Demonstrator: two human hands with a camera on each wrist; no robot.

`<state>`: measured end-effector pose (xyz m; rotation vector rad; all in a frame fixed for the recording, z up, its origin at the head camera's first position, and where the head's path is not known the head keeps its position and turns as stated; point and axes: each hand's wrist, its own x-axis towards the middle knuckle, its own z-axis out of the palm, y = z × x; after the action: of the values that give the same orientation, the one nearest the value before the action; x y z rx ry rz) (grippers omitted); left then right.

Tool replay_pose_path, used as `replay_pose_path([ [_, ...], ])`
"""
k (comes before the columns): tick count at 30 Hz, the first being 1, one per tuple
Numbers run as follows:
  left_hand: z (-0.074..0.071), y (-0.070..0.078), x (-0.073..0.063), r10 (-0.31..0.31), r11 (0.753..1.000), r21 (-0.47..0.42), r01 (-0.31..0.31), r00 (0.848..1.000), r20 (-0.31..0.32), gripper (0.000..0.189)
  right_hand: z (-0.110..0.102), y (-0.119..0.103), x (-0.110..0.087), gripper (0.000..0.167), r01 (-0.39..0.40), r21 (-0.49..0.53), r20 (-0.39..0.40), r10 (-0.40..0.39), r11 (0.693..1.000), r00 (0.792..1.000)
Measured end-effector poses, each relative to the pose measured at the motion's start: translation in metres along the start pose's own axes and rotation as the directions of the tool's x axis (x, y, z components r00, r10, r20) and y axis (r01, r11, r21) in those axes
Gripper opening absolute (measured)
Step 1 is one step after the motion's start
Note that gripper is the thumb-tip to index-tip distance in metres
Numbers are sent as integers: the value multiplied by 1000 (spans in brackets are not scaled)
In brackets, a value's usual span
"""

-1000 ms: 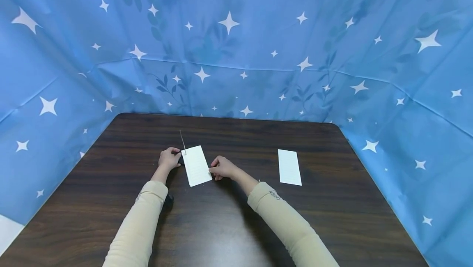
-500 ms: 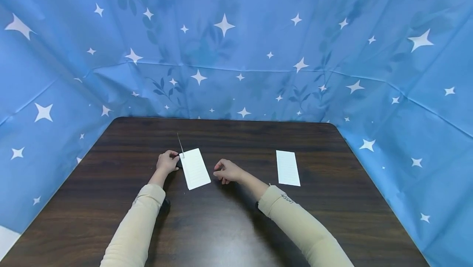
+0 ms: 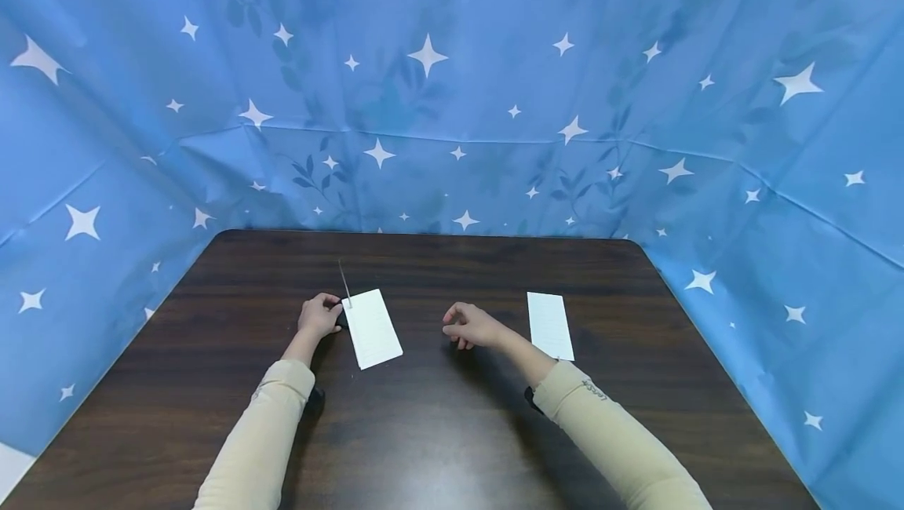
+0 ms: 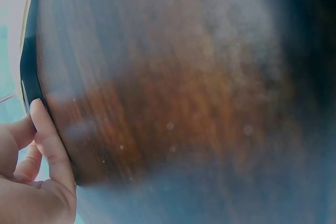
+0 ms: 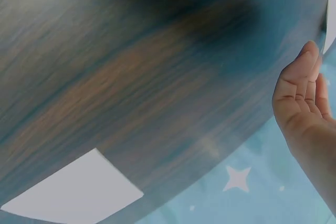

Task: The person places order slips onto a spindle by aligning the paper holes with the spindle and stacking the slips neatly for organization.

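A thin upright metal rod rises through the top left corner of a small stack of white lined paper [image 3: 372, 331], like a paper spike [image 3: 344, 278]. At the left edge of the stack my left hand [image 3: 319, 315] pinches its dark base [image 4: 31, 72] between thumb and fingers. The paper covers most of that base. To the right of the stack, my right hand [image 3: 472, 326] hovers over the table, apart from the paper, fingers loosely bent and holding nothing. Beyond it lies a single-looking white lined sheet [image 3: 549, 323], partly overlapped by my right forearm in the head view.
Both things are on a dark wood-grain table [image 3: 438, 416] with rounded far corners. A blue curtain [image 3: 452, 102] with white stars hangs behind and along the sides.
My right hand has left the right edge of the paper stack and moved to the right. The left hand keeps its hold at the left edge.
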<state>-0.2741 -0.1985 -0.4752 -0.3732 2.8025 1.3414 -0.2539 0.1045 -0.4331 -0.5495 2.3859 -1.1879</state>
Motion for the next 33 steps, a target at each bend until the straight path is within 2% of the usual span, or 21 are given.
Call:
replay_pose_path([
  [10, -5, 4, 1, 22, 1000, 14, -22, 1000, -12, 25, -30, 17, -15, 22, -14, -64, -68, 10, 998, 998],
  [17, -2, 0, -2, 2, 1000, 27, -2, 1000, -6, 24, -46, 45, -25, 20, -32, -84, -136, 20, 996, 990],
  [20, -1, -1, -2, -6, 1000, 20, 6, 1000, -5, 24, -54, 54, -29, 21, -20, -121, -143, 2, 993, 990],
  [27, 1, -2, -2, 10, 1000, 30, -9, 1000, -20, 24, -80, 63, -38, 20, 30, -277, -151, -74, 960, 986],
  [33, 0, -1, -3, 11, 999, 32, -11, 1000, -27, 24, -101, 71, -42, 24, 14, -386, -196, -97, 922, 976],
])
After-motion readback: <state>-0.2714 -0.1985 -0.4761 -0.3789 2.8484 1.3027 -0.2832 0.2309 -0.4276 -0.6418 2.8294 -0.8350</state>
